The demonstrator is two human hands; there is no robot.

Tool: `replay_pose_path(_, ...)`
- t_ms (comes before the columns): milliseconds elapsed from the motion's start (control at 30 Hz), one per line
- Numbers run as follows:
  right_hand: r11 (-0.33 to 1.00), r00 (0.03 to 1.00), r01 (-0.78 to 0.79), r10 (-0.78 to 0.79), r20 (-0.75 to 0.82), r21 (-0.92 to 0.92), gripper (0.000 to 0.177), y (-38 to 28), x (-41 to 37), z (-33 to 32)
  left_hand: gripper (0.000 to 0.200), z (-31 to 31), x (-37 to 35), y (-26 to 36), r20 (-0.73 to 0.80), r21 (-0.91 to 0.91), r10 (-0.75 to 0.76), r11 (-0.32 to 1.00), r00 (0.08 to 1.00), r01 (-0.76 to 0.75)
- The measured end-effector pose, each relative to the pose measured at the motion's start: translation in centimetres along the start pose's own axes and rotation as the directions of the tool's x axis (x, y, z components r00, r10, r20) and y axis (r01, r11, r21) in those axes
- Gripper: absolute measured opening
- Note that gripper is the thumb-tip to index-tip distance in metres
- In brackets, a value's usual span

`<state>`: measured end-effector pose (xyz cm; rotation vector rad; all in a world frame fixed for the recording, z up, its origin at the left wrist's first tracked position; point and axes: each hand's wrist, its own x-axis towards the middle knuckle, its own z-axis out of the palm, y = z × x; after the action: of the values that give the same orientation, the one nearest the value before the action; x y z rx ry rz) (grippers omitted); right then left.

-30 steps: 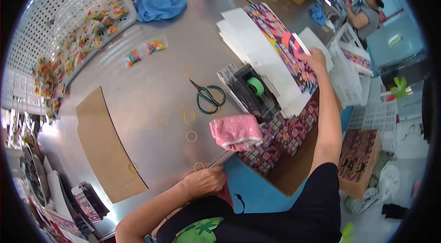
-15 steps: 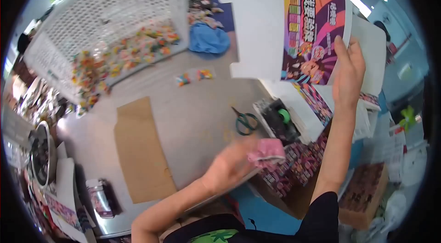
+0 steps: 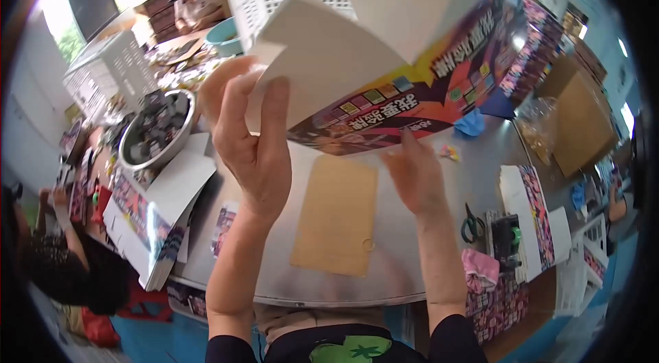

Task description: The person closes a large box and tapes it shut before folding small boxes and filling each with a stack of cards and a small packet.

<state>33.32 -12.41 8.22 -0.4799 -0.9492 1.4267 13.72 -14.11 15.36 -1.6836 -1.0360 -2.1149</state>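
Note:
A large printed cardboard box blank (image 3: 384,112), white on the inner side and purple, orange and yellow on the printed side, is raised above the table and bent along its folds. My left hand (image 3: 250,140) is closed on its left white panel, with fingers and thumb either side of the edge. My right hand (image 3: 417,174) grips the lower printed edge, thumb on the print. Below the blank, a brown cardboard piece (image 3: 333,219) lies flat on the metal table (image 3: 268,267). Right of it are dark-handled scissors (image 3: 472,226) and a pink cloth (image 3: 480,270).
At left stand a tub of dark packets (image 3: 158,130) and a stack of printed blanks (image 3: 147,226). White baskets (image 3: 113,71) stand farther back. A black tray (image 3: 506,243) sits at right, beside more blanks (image 3: 532,219). Co-workers (image 3: 199,6) sit at the far table and at left.
The blank has come from the right to the middle, and my left hand, empty before near the pink cloth, now holds it too. My view has turned left and up.

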Motion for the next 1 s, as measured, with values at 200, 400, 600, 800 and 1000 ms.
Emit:
replay_pose_path(200,0.794,0.934,0.291,-0.115,0.339,-0.533,0.052,10.3,3.7,4.0,0.013,-0.1,2.8,5.1,0.334,0.306,0.474,0.763,0.815,-0.569)
replay_pose_path(400,0.598,0.908,-0.395,0.367,0.199,0.697,0.052,13.2,-1.7,2.2,0.016,8.5,-3.9,2.4,0.706,0.303,0.518,0.396,0.483,-0.867)
replay_pose_path(600,0.686,0.738,-0.598,0.673,0.05,-0.415,0.037,6.9,-11.3,-5.7,0.015,14.5,-8.8,1.5,0.845,0.122,0.39,0.526,0.366,-0.842)
replay_pose_path(800,0.526,0.847,0.099,-0.49,-0.206,-0.845,0.046,2.3,-8.0,-12.2,0.014,13.6,-9.3,4.4,0.835,-0.084,0.499,0.531,0.232,-0.843)
replay_pose_path(1000,0.606,0.86,0.218,-0.49,-0.144,-0.765,0.059,2.9,-6.0,-8.3,0.014,12.0,-9.4,3.6,0.844,-0.088,0.483,0.554,0.233,-0.828)
